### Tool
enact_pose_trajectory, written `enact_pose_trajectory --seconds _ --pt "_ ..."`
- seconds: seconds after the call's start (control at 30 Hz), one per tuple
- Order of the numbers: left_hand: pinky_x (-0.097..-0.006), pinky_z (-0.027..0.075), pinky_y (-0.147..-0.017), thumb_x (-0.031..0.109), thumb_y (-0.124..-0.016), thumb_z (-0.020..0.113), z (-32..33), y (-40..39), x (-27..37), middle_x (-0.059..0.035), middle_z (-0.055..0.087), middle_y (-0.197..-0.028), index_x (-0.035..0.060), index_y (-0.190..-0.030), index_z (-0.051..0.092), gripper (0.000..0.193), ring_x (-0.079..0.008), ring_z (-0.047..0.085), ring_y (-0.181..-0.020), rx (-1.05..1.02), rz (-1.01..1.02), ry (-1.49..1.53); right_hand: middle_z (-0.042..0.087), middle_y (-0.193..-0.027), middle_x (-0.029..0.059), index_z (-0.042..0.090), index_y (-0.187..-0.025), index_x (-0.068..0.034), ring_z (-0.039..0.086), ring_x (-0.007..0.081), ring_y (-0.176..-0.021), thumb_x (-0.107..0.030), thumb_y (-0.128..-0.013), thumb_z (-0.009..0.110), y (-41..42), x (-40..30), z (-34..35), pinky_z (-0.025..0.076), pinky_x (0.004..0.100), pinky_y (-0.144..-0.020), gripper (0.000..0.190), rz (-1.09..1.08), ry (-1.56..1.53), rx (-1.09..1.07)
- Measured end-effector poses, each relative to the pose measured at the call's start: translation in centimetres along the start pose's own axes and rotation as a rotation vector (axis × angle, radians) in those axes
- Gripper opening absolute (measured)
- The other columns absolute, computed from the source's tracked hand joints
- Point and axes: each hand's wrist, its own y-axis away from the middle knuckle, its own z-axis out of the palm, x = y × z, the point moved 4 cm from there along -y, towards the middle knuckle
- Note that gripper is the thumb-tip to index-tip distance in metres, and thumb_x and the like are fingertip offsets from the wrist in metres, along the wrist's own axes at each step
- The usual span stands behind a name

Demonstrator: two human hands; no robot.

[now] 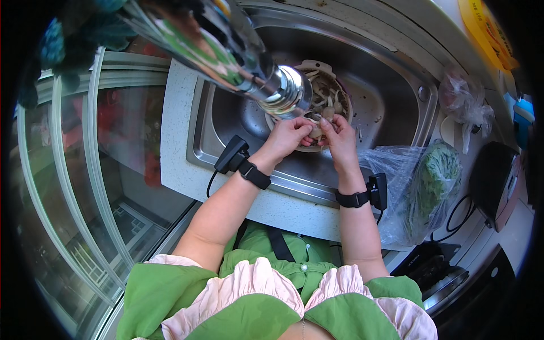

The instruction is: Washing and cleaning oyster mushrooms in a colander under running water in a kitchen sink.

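Both hands are together over a round, light-coloured colander that sits in a stainless steel sink. Pale mushrooms with long stems fill much of the colander. My left hand pinches one side of a mushroom piece with thumb and fingers. On the other side, my right hand grips the same piece. The chrome faucet juts across the view and hides the colander's upper left part.
A plastic bag of leafy greens lies on the counter right of the sink. Behind it are a knotted plastic bag and a black appliance with a cord. Glass sliding panels stand at left. Dark bits dot the sink floor.
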Motion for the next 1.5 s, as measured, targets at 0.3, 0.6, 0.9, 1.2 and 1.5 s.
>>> enact_pose_trajectory --seconds 0.3,0.6,0.9,1.2,1.5 --pt "-0.0210 0.050 -0.064 0.005 -0.085 0.053 0.0 0.0 0.3 -0.0062 0.061 -0.082 -0.0030 -0.098 0.059 0.017 -0.0101 0.059 -0.066 -0.090 -0.059 0.025 0.057 -0.066 0.0037 0.052 -0.099 0.004 0.052 0.0072 -0.051 -0.020 -0.083 0.060 -0.2 -0.2 -0.2 0.040 0.0190 -0.042 0.029 -0.011 0.061 0.000" --pt "-0.0231 0.053 -0.067 -0.001 -0.081 0.051 0.1 0.2 0.6 -0.0118 0.062 -0.085 -0.0065 -0.099 0.058 0.019 -0.0146 0.061 -0.071 -0.066 -0.091 0.086 0.057 -0.066 0.0048 0.051 -0.100 0.005 0.053 0.0082 -0.050 -0.020 -0.083 0.060 -0.1 -0.4 -0.2 0.040 0.0198 -0.042 0.032 0.001 0.052 -0.013" --pt "-0.0232 0.053 -0.064 0.002 -0.080 0.055 0.1 0.1 0.6 -0.0100 0.062 -0.081 -0.0062 -0.094 0.059 0.017 -0.0140 0.061 -0.067 -0.037 -0.085 0.098 0.057 -0.065 0.0046 0.052 -0.099 0.005 0.054 0.0081 -0.050 -0.020 -0.083 0.061 0.1 -0.7 0.0 0.041 0.0200 -0.042 0.031 -0.019 0.111 -0.009" --pt "-0.0216 0.050 -0.058 0.010 -0.082 0.056 0.0 -0.1 0.3 -0.0071 0.061 -0.077 -0.0035 -0.088 0.061 0.015 -0.0122 0.060 -0.064 -0.014 -0.098 0.051 0.058 -0.066 0.0043 0.052 -0.099 0.002 0.054 0.0079 -0.050 -0.020 -0.083 0.061 0.3 -0.7 0.3 0.040 0.0200 -0.042 0.029 -0.052 0.109 -0.005" --pt "-0.0211 0.050 -0.057 0.009 -0.080 0.057 -0.1 -0.2 0.3 -0.0080 0.061 -0.076 -0.0036 -0.087 0.061 0.015 -0.0117 0.060 -0.063 -0.027 -0.096 0.059 0.058 -0.066 0.0045 0.052 -0.100 0.003 0.054 0.0081 -0.050 -0.021 -0.082 0.061 0.2 -0.5 0.2 0.041 0.0202 -0.042 0.030 -0.034 0.119 0.006"
